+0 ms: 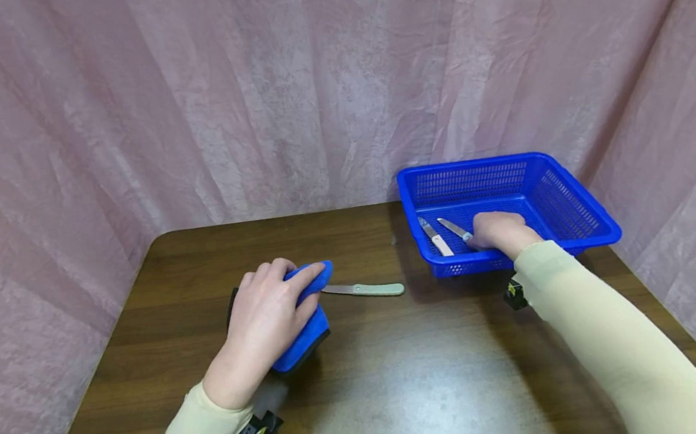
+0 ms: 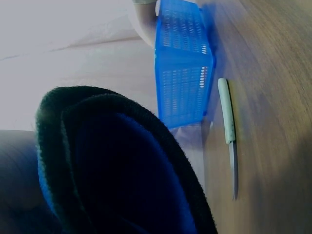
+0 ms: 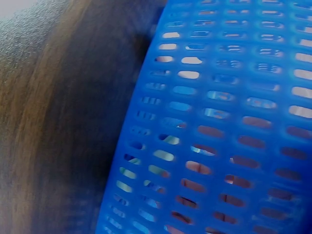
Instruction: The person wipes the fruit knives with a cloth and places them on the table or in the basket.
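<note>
My left hand (image 1: 270, 306) grips a folded blue cloth with a black edge (image 1: 305, 349) over the table; in the left wrist view the cloth (image 2: 131, 161) fills the lower left. Just right of it, a small knife with a pale green handle (image 1: 379, 290) lies on the table, its blade pointing left. Inside the blue basket, my right hand (image 1: 501, 231) holds a knife (image 1: 456, 227) by its light blue handle, the fingertips mostly hidden. Left of that knife lies another with a pale pink handle (image 1: 438, 240). In the right wrist view the basket wall (image 3: 219, 122) hides most of the hand.
The blue perforated basket (image 1: 581, 203) stands at the back right of the brown wooden table (image 1: 407, 383). Pink curtain (image 1: 319, 90) hangs behind the table and along both sides.
</note>
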The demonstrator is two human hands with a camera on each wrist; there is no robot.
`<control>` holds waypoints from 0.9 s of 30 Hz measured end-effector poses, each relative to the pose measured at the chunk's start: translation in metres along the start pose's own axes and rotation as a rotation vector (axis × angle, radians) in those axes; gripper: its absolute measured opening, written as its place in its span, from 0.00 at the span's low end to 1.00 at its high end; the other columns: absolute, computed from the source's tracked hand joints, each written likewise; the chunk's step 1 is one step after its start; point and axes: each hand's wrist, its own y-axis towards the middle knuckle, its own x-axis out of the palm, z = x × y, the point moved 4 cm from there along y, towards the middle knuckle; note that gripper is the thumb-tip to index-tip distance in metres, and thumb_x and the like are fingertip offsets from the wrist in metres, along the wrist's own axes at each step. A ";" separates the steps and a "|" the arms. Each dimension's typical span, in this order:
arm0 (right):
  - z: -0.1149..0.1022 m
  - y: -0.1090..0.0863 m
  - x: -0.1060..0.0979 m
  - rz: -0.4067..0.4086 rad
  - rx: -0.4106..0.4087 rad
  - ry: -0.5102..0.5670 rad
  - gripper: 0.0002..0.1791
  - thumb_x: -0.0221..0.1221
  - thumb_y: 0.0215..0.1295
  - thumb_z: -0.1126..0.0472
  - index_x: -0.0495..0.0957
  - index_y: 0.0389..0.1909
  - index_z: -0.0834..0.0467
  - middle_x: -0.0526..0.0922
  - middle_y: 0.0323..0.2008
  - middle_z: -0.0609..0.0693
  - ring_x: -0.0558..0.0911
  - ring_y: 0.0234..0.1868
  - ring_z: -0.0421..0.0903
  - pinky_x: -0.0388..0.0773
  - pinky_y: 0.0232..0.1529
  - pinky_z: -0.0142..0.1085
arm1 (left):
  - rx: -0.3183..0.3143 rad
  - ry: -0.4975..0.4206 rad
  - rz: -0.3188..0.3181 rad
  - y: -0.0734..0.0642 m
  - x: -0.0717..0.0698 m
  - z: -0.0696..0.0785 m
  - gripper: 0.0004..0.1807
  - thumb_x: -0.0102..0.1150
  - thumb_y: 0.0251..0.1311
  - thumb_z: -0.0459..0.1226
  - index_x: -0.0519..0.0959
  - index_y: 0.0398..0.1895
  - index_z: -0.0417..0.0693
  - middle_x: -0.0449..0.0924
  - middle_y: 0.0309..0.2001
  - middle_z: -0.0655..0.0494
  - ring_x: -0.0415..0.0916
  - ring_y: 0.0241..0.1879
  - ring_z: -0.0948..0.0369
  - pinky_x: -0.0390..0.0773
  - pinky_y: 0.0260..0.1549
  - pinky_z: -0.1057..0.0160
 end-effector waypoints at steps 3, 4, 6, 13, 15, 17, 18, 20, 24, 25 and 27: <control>-0.002 -0.001 -0.003 0.035 -0.014 -0.006 0.20 0.58 0.79 0.49 0.77 0.27 0.56 0.80 0.32 0.56 0.81 0.39 0.57 0.80 0.52 0.67 | -0.004 -0.001 -0.001 -0.001 -0.001 -0.001 0.23 0.74 0.69 0.43 0.88 0.67 0.61 0.86 0.50 0.43 0.83 0.45 0.45 0.79 0.41 0.44; -0.002 -0.002 -0.004 0.050 -0.015 -0.006 0.20 0.58 0.79 0.49 0.78 0.29 0.57 0.81 0.34 0.57 0.81 0.40 0.58 0.80 0.52 0.67 | -0.005 0.000 -0.002 -0.001 -0.002 -0.001 0.23 0.74 0.69 0.43 0.88 0.68 0.61 0.86 0.50 0.43 0.83 0.45 0.45 0.79 0.41 0.44; -0.004 -0.004 -0.006 0.082 -0.016 0.001 0.20 0.57 0.80 0.48 0.80 0.34 0.59 0.83 0.38 0.60 0.81 0.42 0.60 0.81 0.50 0.67 | -0.007 0.000 -0.009 -0.001 -0.002 0.000 0.24 0.74 0.70 0.44 0.87 0.68 0.61 0.86 0.51 0.43 0.83 0.46 0.45 0.79 0.41 0.44; -0.010 -0.020 -0.012 0.198 -0.035 0.025 0.29 0.56 0.84 0.46 0.77 0.69 0.66 0.81 0.65 0.71 0.80 0.65 0.72 0.77 0.59 0.71 | -0.015 -0.002 -0.008 -0.001 -0.002 0.001 0.24 0.76 0.69 0.44 0.88 0.68 0.60 0.87 0.51 0.43 0.83 0.46 0.45 0.80 0.42 0.43; -0.013 -0.024 -0.012 0.226 -0.053 0.029 0.33 0.55 0.85 0.45 0.72 0.76 0.66 0.77 0.70 0.72 0.77 0.70 0.74 0.75 0.62 0.72 | -0.018 -0.005 -0.006 -0.001 -0.002 0.000 0.25 0.76 0.68 0.44 0.88 0.68 0.60 0.87 0.51 0.43 0.83 0.46 0.45 0.80 0.42 0.43; -0.015 -0.027 -0.012 0.254 -0.077 0.038 0.35 0.54 0.86 0.44 0.69 0.79 0.66 0.75 0.72 0.73 0.75 0.72 0.75 0.74 0.65 0.72 | -0.016 -0.005 -0.004 -0.001 -0.003 0.000 0.25 0.76 0.68 0.44 0.88 0.68 0.60 0.87 0.51 0.43 0.83 0.46 0.45 0.80 0.42 0.43; -0.017 -0.029 -0.013 0.270 -0.092 0.044 0.36 0.53 0.87 0.44 0.67 0.81 0.66 0.73 0.73 0.73 0.73 0.73 0.75 0.72 0.67 0.72 | -0.016 -0.005 -0.003 -0.001 -0.003 0.000 0.25 0.76 0.68 0.44 0.88 0.68 0.60 0.87 0.51 0.43 0.83 0.46 0.45 0.80 0.42 0.43; -0.018 -0.032 -0.012 0.304 -0.120 0.061 0.37 0.52 0.88 0.43 0.64 0.83 0.66 0.71 0.75 0.74 0.71 0.75 0.76 0.70 0.69 0.72 | -0.016 -0.004 -0.001 -0.002 -0.003 -0.001 0.25 0.76 0.68 0.44 0.88 0.68 0.60 0.87 0.51 0.43 0.83 0.46 0.45 0.80 0.42 0.43; -0.022 -0.042 -0.011 0.377 -0.169 0.101 0.38 0.50 0.89 0.42 0.60 0.85 0.64 0.69 0.77 0.73 0.68 0.77 0.75 0.68 0.71 0.72 | -0.018 -0.001 0.008 -0.002 -0.003 -0.003 0.24 0.76 0.68 0.44 0.88 0.68 0.60 0.87 0.51 0.43 0.83 0.46 0.45 0.80 0.42 0.43; -0.023 -0.045 -0.011 0.395 -0.179 0.109 0.38 0.50 0.89 0.42 0.60 0.86 0.64 0.69 0.78 0.72 0.68 0.77 0.75 0.68 0.71 0.72 | -0.019 -0.001 0.010 -0.002 -0.003 -0.003 0.24 0.76 0.68 0.44 0.88 0.67 0.60 0.87 0.50 0.43 0.83 0.46 0.45 0.80 0.41 0.43; -0.025 -0.052 -0.012 0.430 -0.200 0.125 0.37 0.50 0.89 0.43 0.61 0.85 0.63 0.69 0.78 0.71 0.68 0.77 0.74 0.67 0.72 0.72 | -0.019 0.001 0.012 -0.003 -0.003 -0.004 0.24 0.76 0.68 0.44 0.88 0.67 0.60 0.87 0.50 0.42 0.83 0.45 0.45 0.80 0.41 0.43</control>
